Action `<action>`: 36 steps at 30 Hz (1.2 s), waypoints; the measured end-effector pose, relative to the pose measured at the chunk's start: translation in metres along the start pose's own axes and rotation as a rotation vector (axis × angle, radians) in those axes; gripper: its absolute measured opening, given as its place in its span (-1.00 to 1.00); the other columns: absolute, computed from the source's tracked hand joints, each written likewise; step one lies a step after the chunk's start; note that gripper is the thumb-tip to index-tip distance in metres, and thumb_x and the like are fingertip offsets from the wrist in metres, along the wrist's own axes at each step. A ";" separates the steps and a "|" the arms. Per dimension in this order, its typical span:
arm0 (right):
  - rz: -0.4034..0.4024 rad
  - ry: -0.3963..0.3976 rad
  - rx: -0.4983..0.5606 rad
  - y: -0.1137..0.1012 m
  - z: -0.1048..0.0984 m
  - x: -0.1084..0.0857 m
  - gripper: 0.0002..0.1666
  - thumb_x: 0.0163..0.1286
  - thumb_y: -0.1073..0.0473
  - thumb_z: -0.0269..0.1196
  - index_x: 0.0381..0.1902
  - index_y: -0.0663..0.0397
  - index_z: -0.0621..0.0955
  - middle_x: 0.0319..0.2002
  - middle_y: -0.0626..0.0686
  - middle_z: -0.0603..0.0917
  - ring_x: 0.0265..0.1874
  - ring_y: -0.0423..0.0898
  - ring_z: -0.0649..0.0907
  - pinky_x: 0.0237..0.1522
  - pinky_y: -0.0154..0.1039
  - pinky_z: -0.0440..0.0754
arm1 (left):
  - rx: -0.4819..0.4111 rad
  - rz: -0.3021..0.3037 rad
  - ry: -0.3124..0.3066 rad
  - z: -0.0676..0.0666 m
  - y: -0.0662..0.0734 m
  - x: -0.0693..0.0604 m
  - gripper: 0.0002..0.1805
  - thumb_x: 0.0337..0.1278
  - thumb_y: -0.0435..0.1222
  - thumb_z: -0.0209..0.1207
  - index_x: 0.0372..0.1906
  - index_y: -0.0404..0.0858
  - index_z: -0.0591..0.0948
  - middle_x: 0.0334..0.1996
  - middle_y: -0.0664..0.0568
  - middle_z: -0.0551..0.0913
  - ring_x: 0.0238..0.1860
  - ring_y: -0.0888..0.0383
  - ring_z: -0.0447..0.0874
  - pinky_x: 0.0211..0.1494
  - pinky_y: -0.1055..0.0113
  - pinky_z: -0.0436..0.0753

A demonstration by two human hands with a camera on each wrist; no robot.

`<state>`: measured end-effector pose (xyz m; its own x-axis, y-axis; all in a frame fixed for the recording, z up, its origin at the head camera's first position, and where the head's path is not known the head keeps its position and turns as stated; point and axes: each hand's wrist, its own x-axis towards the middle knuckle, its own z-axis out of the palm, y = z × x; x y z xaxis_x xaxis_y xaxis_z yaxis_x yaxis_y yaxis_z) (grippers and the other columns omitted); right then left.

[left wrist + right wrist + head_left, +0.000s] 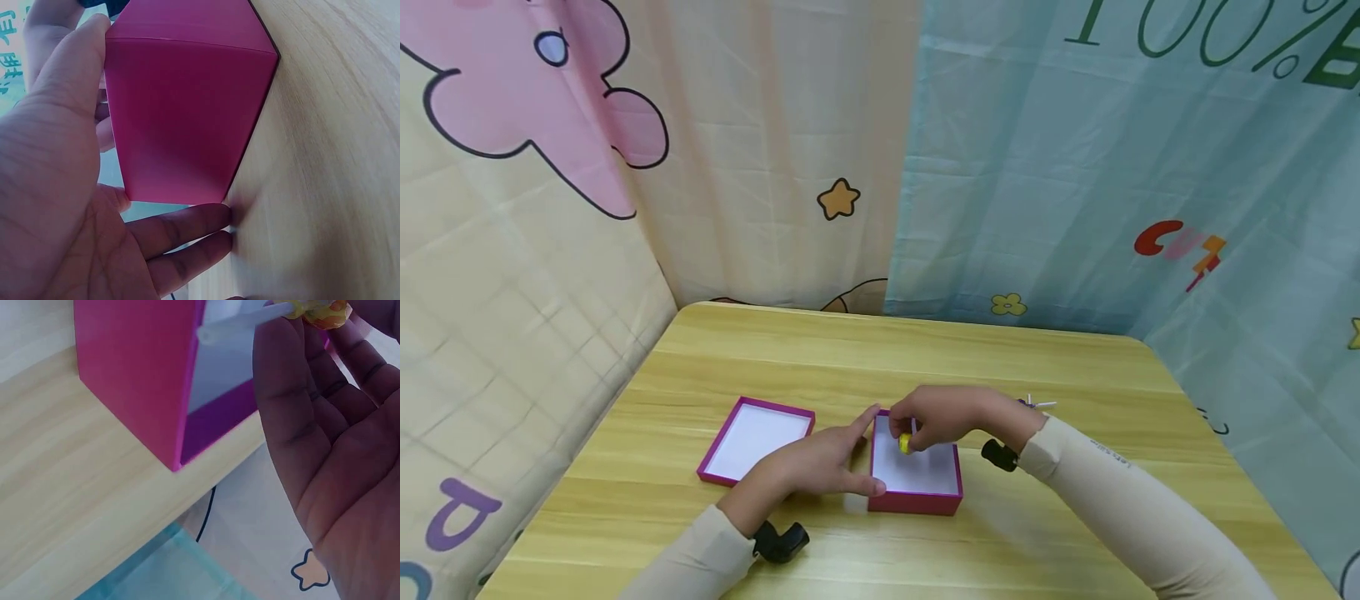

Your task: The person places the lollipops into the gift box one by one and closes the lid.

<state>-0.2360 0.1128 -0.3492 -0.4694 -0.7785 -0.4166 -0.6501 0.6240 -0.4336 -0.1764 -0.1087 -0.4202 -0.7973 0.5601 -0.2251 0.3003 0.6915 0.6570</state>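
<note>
An open magenta box [915, 502] with a white inside stands on the table. My left hand [823, 462] spans its left side, fingers straight and spread. The thumb touches the near left corner and the forefinger reaches the far left corner. In the left wrist view, the box's outer wall [187, 119] lies before the palm. Over the box, my right hand [943, 414] pinches a lollipop [906, 442] in a yellow wrapper. Its white stick [244, 322] shows in the right wrist view. The inside of the box is partly hidden by the right hand.
Left of the box lies its magenta-edged lid [760, 439], white inside up. Thin white sticks [1037, 404] show behind my right wrist, their other ends hidden. The wooden table [865, 354] backs onto printed curtains [790, 167].
</note>
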 end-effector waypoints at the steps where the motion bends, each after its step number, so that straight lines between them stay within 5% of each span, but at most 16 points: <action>1: -0.001 -0.003 0.007 0.000 0.001 0.001 -0.86 0.35 0.24 0.32 -0.24 -0.14 0.59 -0.37 -0.19 0.57 -0.35 -0.22 0.53 -0.32 -0.33 0.53 | 0.001 -0.002 0.000 0.000 0.000 0.000 0.26 -0.02 0.29 0.32 0.62 -0.05 -0.15 0.37 -0.08 0.42 0.35 0.01 0.38 0.37 -0.01 0.36; 17: -0.067 0.013 0.012 0.006 0.024 0.019 -0.83 0.32 0.28 0.33 -0.25 -0.14 0.61 -0.33 -0.22 0.58 -0.34 -0.25 0.53 -0.24 -0.35 0.54 | 0.022 0.052 0.004 0.000 -0.002 -0.002 0.27 -0.01 0.29 0.32 0.61 -0.13 -0.13 0.36 -0.16 0.43 0.27 0.03 0.46 0.33 0.03 0.40; 36: -0.093 0.044 0.010 0.007 0.048 0.024 -0.87 0.33 0.19 0.36 -0.19 -0.16 0.66 -0.29 -0.28 0.62 -0.27 -0.31 0.56 -0.09 -0.38 0.55 | -0.001 0.049 0.007 0.000 0.001 -0.005 0.27 -0.01 0.25 0.35 0.61 -0.15 -0.13 0.35 -0.17 0.44 0.31 -0.01 0.42 0.33 0.01 0.40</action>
<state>-0.2235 0.1022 -0.4002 -0.4334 -0.8352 -0.3386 -0.6860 0.5494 -0.4770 -0.1722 -0.1110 -0.4186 -0.7852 0.5902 -0.1878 0.3383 0.6627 0.6681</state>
